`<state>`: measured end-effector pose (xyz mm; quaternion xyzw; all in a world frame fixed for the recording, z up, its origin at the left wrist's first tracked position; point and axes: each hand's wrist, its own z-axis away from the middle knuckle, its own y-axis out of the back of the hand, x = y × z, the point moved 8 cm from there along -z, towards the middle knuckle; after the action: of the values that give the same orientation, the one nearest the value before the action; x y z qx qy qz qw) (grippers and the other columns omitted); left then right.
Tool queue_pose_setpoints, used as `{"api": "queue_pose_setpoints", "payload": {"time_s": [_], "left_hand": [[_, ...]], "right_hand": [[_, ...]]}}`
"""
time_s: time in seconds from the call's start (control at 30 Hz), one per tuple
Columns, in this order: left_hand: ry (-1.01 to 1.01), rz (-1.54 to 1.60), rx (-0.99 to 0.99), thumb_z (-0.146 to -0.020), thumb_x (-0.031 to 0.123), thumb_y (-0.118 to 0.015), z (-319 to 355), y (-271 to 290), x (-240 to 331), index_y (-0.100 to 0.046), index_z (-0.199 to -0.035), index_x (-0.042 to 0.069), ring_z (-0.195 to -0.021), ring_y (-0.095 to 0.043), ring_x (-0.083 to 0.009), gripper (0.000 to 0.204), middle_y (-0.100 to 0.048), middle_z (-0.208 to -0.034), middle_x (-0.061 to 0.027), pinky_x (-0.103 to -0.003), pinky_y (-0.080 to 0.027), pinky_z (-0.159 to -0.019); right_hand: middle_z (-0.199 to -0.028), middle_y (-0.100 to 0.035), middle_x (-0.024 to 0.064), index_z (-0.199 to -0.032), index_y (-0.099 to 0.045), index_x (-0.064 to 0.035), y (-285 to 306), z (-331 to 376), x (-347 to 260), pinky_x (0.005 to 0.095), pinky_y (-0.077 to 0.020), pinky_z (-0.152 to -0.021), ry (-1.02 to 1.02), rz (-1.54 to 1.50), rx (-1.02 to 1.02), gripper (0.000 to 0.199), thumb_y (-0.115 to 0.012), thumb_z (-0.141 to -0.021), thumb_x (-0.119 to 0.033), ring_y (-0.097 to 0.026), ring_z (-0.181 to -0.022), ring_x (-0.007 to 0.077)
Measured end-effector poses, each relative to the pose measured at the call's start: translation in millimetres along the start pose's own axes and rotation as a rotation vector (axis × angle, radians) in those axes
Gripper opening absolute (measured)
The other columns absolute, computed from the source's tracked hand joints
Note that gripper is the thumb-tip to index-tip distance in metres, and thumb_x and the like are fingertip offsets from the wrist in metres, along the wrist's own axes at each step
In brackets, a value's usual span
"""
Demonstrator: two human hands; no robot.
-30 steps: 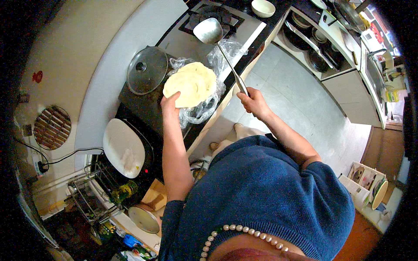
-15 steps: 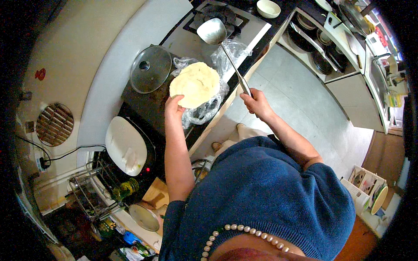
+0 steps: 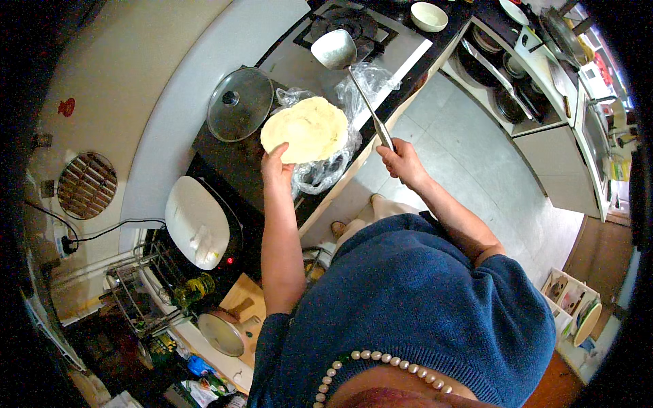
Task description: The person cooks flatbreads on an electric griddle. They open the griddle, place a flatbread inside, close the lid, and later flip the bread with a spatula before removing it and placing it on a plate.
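I have my left hand (image 3: 275, 166) closed on the near edge of a round, pale yellow flat dough disc (image 3: 306, 128), fingers under the rim, lifting it over the crumpled clear plastic wrap (image 3: 320, 173) on the dark bench (image 3: 231, 160). My right hand (image 3: 401, 160) is wrapped round the handle of a long metal ladle (image 3: 337, 49); its bowl hangs near the black gas burner (image 3: 350, 20) on the stove.

I judge the step in hand to be peeling the disc off its wrap and carrying it. The next move calls for support under its middle, since it looks soft and could sag or tear from a one-edge grip.

The disc has no real long axis, being nearly round; it lies almost flat, tilted a little up from my hand. The ladle's long axis runs from my right hand up and leftward, bowl pointing away from me toward the burner. A round glass pot lid (image 3: 239, 103) lies just beside the disc, on its left.
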<state>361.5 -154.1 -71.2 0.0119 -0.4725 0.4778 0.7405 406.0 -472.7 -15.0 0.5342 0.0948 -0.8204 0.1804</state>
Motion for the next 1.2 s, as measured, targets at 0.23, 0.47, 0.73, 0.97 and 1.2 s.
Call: {"api": "queue_pose_setpoints", "payload": {"time_s": [0.23,0.47,0.73,0.97,1.2], "left_hand": [[0.051,0.007,-0.050,-0.073,-0.008,-0.059,-5,5,-9,-0.046,-0.125,0.002,-0.107,-0.056,-0.0341,0.055,-0.054,-0.120,-0.0167,-0.052,-0.050,-0.084],[-0.228,-0.171,-0.090,-0.069,-0.006,-0.063,12,-19,44,-0.049,-0.121,0.000,-0.104,-0.058,-0.0307,0.055,-0.058,-0.115,-0.0158,-0.044,-0.049,-0.087],[-0.830,-0.867,0.162,-0.070,0.003,-0.066,65,-71,125,-0.060,-0.102,-0.003,-0.086,-0.063,-0.0270,0.033,-0.064,-0.099,-0.0162,-0.034,-0.049,-0.078],[-1.523,-1.445,-0.283,-0.066,-0.007,-0.056,114,-112,58,-0.060,-0.086,0.005,-0.098,-0.057,-0.0280,0.024,-0.062,-0.094,-0.0088,-0.039,-0.043,-0.089],[-1.220,-1.693,-0.217,-0.059,-0.013,-0.061,99,-71,22,-0.049,-0.115,0.007,-0.120,-0.040,-0.0341,0.061,-0.043,-0.127,-0.0120,-0.045,-0.031,-0.103]], "right_hand": [[-0.054,-0.046,0.0001,-0.079,-0.051,-0.0022,0,-1,-8,0.0269,-0.0317,-0.035,0.007,0.039,-0.013,0.028,-0.056,-0.088,-0.028,-0.041,-0.042,0.0083],[-0.054,-0.046,-0.0003,-0.079,-0.051,-0.0025,1,-6,-5,0.0273,-0.0320,-0.036,0.025,0.023,-0.031,0.027,-0.056,-0.089,-0.027,-0.040,-0.042,0.0082],[-0.054,-0.045,-0.0003,-0.079,-0.050,-0.0027,2,-6,-4,0.0270,-0.0310,-0.035,0.018,0.001,-0.028,0.027,-0.056,-0.089,-0.027,-0.040,-0.042,0.0087],[-0.055,-0.045,-0.0001,-0.080,-0.049,-0.0027,7,-6,-3,0.0265,-0.0306,-0.035,-0.011,-0.005,-0.020,0.026,-0.056,-0.089,-0.026,-0.040,-0.043,0.0083],[-0.056,-0.045,-0.0006,-0.081,-0.050,-0.0020,11,-7,-2,0.0265,-0.0308,-0.036,0.004,0.006,-0.004,0.025,-0.056,-0.089,-0.025,-0.039,-0.043,0.0081]]}}
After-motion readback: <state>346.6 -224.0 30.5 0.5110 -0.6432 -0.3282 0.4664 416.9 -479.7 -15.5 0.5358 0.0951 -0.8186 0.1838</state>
